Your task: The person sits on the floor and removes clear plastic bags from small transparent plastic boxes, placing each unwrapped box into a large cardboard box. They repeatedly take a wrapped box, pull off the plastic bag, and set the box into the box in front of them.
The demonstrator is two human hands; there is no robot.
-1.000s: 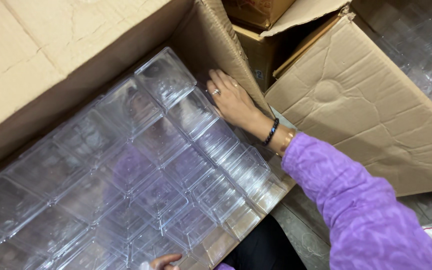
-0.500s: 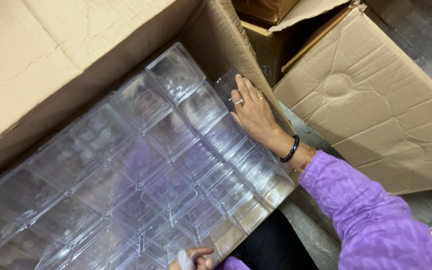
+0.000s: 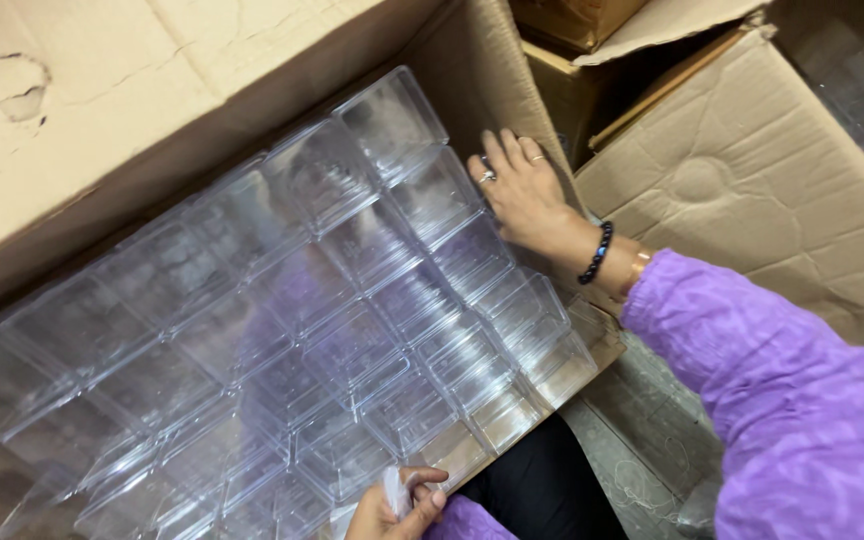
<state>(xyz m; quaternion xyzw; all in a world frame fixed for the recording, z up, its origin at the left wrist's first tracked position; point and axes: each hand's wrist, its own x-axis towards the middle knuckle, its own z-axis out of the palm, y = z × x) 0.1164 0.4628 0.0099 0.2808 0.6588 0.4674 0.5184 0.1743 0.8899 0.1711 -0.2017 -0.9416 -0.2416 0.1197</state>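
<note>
A block of clear plastic boxes [image 3: 282,330], packed in tight rows with their open mouths facing the camera, fills the large cardboard carton [image 3: 102,110] that lies tilted across the left and middle of the view. The right hand [image 3: 524,190] lies flat against the upper right edge of the block, fingers stretched out and spread, pressing where the outermost boxes meet the carton's side wall; it grips nothing. A ring sits on one finger, a dark bead bracelet [image 3: 597,253] circles the wrist, and a purple sleeve [image 3: 782,400] covers the arm. At the bottom edge, the left hand [image 3: 392,505] is curled at the lower rim of the block, its fingers pinched on what looks like a bit of thin clear plastic, though only part of the hand shows and I cannot say for sure. A second cardboard box [image 3: 752,190], closed flaps up, stands just to the right of the carton, with another open carton [image 3: 592,25] behind it.
</note>
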